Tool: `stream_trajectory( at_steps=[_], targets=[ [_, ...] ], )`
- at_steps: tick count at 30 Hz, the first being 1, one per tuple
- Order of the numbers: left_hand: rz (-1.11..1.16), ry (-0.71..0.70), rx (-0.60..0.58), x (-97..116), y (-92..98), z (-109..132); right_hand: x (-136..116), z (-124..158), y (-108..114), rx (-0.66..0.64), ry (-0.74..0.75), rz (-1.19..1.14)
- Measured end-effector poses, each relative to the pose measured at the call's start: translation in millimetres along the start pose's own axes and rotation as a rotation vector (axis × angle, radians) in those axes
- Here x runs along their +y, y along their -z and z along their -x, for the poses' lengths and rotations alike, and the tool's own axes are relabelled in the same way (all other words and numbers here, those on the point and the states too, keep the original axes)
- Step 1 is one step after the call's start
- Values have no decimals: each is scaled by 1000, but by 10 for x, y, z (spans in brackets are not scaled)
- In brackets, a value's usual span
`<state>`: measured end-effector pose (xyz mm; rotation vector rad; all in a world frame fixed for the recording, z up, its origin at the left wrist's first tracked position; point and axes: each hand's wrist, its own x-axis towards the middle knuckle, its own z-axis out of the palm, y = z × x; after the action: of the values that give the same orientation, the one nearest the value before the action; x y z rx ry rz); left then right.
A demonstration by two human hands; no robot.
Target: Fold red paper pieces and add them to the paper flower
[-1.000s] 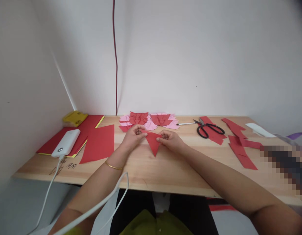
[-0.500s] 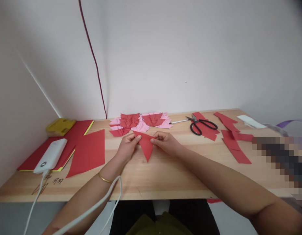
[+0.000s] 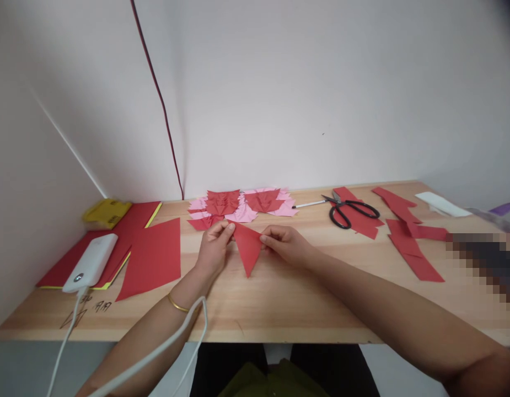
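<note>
A red paper triangle (image 3: 248, 248) hangs between my two hands, its point turned down toward me. My left hand (image 3: 215, 240) pinches its upper left corner between thumb and fingers. On the other side, my right hand (image 3: 285, 242) pinches the right corner the same way. Behind my hands lie folded red paper pieces (image 3: 223, 202) and pink paper pieces (image 3: 243, 211) in overlapping rows near the wall. The fingers behind the triangle are partly hidden.
To the right, black-handled scissors (image 3: 349, 210) lie on red paper scraps, with a white pen (image 3: 310, 204) beside them. More red strips (image 3: 415, 256) lie farther right. At left are a red sheet (image 3: 153, 259), a white power bank (image 3: 91, 262) with its cable, and a yellow packet (image 3: 108, 214).
The view has shifted slightly, so the things on the table appear a little farther right. Both hands keep their pinch on the paper triangle, which is turned slightly.
</note>
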<state>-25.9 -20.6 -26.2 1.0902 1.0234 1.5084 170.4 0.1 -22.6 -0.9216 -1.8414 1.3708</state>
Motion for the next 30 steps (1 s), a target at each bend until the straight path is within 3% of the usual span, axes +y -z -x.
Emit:
stream_trajectory(
  at_steps=[6, 11, 13, 15, 17, 20, 25, 30],
  targets=[
    [-87, 175, -227, -21, -15, 42, 34, -9, -9, 45, 0, 19],
    [-112, 155, -212, -25, -20, 40, 82, -82, 204, 19, 102, 198],
    [-81, 156, -185, -21, -16, 32, 148, -143, 436, 174, 176, 434],
    [-60, 166, -180, -22, -13, 28, 256, -203, 712, 412, 212, 683],
    [-67, 164, -186, -27, -12, 27, 383, -244, 957, 547, 142, 869],
    [-95, 153, -181, -40, -12, 26, 531, -267, 1144, 525, -4, 1072],
    [-75, 149, -155, -47, -10, 18, 537, -268, 1108, 385, -114, 1222],
    [-39, 156, -158, -47, -4, 18, 440, -214, 1151, 488, -206, 1225]
  ],
)
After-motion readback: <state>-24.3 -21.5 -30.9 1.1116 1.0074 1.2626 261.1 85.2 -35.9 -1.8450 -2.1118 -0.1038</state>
